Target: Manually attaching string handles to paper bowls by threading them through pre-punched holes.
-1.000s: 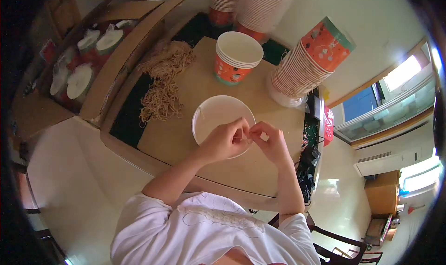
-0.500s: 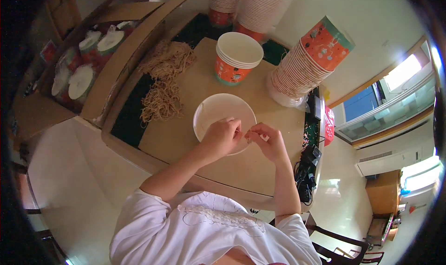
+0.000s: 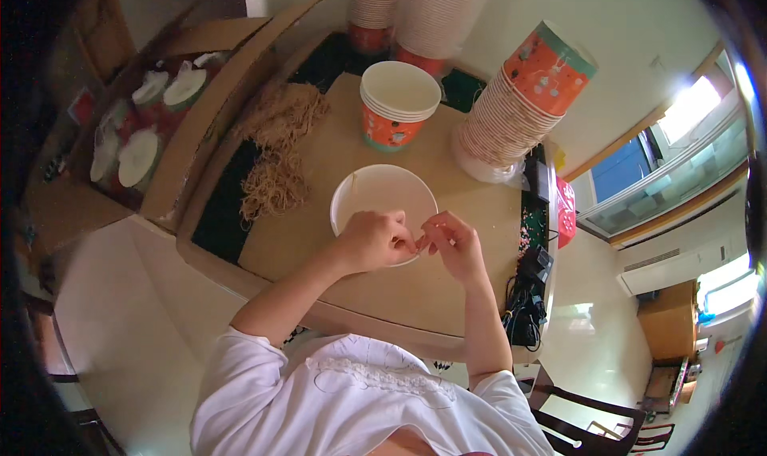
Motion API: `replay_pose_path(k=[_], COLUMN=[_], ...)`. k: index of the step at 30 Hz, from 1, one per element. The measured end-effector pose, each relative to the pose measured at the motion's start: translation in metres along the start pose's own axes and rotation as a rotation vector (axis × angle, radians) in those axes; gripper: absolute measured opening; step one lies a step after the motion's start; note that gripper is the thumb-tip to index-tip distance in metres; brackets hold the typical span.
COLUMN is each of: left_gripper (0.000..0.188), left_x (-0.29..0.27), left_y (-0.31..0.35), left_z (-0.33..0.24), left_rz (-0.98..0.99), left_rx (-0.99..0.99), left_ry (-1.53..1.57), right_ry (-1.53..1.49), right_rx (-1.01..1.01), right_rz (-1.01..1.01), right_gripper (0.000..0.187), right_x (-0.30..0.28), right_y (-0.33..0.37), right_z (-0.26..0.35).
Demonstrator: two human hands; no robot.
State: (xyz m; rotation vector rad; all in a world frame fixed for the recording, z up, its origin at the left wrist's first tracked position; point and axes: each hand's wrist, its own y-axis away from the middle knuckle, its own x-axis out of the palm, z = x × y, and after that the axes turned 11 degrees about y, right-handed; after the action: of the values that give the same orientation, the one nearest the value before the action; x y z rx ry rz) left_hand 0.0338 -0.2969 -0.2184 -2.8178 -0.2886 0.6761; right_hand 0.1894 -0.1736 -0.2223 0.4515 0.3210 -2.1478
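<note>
A wide paper bucket, white inside, stands near me on the table. My left hand is over its near rim, fingers closed in a pinch. Close beside it, at the bucket's right edge, my right hand pinches too, the two sets of fingertips almost touching. Whatever lies between them is too small to make out. A thin pale strand shows at the bucket's far left wall. Further off, several nested orange-and-green paper buckets stand upright. Tangled brown twine lies in a heap to the left.
At the right leans a tall stack of paper buckets, with wrapped stacks at the back. An open cardboard box holding bagged buckets is on the left. Black cables and adapters lie along the table's right edge, near a red box.
Both hands have shifted slightly down and left, still pinching close together. My left fingers have turned a little. The whole view has tilted slightly.
</note>
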Motion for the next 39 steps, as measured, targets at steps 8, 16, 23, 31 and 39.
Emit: replay_pose_path(k=[8, 16, 23, 31, 39], left_gripper=[0.01, 0.006, 0.007, 0.01, 0.012], left_x=[0.005, 0.002, 0.009, 0.007, 0.01], left_y=[-0.002, -0.012, -0.016, -0.013, -0.005], left_z=[-0.01, -0.003, 0.0, -0.005, 0.0], left_rz=[-0.077, 0.028, 0.053, 0.057, 0.071], left_rx=[0.354, 0.644, 0.76, 0.609, -0.094], left_ry=[-0.382, -0.743, -0.735, -0.574, 0.243], right_ry=[0.02, 0.276, 0.102, 0.187, -0.023], right_rx=[0.026, -0.148, -0.009, -0.031, -0.256], right_rz=[-0.018, -0.136, -0.154, -0.157, -0.587], right_gripper=[0.01, 0.009, 0.007, 0.006, 0.004], right_x=[0.0, 0.008, 0.005, 0.009, 0.05], right_y=[-0.001, 0.005, 0.005, 0.009, 0.023], right_z=[0.006, -0.005, 0.006, -0.008, -0.009])
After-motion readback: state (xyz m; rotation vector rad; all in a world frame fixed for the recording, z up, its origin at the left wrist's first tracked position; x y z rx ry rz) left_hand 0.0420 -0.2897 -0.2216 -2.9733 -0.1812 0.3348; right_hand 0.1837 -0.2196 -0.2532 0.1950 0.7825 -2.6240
